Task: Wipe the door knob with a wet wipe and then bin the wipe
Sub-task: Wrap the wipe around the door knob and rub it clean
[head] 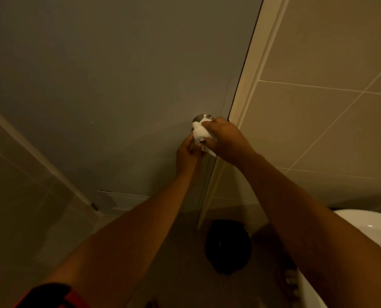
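Here, at the far left, a tiled wall (18,174) meets the grey door (118,74), and a red and dark shape (51,294) sits cut off at the bottom edge; what it is cannot be told. The left hand (188,153) reaches up just below the knob (201,118), its fingers curled and pinching the lower end of the wipe (200,133). The white wipe is bunched over the knob's front, so only a metal arc of the knob shows above it, close to the door's right edge. The right hand (224,140) comes in from the right and closes on the wipe from that side, thumb and fingers pressing it against the knob; a loose corner of the wipe hangs beneath this hand. Both hands touch the wipe, and their fingertips are partly hidden by it. Right of the door runs a pale frame (251,85), then a beige tiled wall (329,63). Low down, on the floor between the forearms, stands a dark bin (228,247), blurred in the dim light, well apart from the wipe. At the right edge a white basin (371,225) is cut off.
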The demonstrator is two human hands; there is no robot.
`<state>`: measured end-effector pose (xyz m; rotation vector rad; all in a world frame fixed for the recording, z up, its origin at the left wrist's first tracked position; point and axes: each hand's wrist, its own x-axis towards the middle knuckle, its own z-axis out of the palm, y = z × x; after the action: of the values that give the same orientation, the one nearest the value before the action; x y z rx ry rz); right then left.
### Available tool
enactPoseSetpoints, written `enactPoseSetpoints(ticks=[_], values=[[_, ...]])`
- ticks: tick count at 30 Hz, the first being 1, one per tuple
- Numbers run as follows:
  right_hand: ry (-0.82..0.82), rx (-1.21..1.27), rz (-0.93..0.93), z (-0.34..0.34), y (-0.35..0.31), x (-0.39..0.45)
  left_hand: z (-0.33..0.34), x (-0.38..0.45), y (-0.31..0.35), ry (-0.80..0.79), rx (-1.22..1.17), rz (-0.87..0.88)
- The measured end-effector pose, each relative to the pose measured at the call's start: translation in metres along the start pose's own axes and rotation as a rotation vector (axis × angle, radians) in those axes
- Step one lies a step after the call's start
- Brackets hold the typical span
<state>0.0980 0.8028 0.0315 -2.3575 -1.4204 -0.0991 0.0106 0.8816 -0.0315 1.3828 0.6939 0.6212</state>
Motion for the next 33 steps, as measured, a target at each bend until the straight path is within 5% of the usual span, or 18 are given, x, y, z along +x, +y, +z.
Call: enactPoseSetpoints(ticks=[5, 9, 13, 18, 22, 33], values=[[0.274, 0.34, 0.196, 0.032, -0.001, -0.018, -0.02, 0.011, 0.018, -0.034, 0.323, 0.204], [0.306, 0.599, 0.361, 0.039, -0.006, -0.022, -0.031, 0.02, 0.03, -0.17, 0.426, 0.253], [0.267, 0.942, 0.542, 0.032, -0.01, -0.017, -0.031, 0.024, 0.044, -0.17, 0.25, 0.081], [0.385, 0.81, 0.705, 0.026, -0.016, 0.006, -0.009, 0.035, 0.056, 0.015, 0.205, -0.153], [0.293, 0.909, 0.884, 0.03, -0.013, 0.011, -0.01, 0.046, 0.058, 0.013, 0.002, -0.416], [0.412, 1.018, 0.689, 0.035, -0.019, -0.012, -0.03, 0.023, 0.043, -0.103, -0.117, -0.224]])
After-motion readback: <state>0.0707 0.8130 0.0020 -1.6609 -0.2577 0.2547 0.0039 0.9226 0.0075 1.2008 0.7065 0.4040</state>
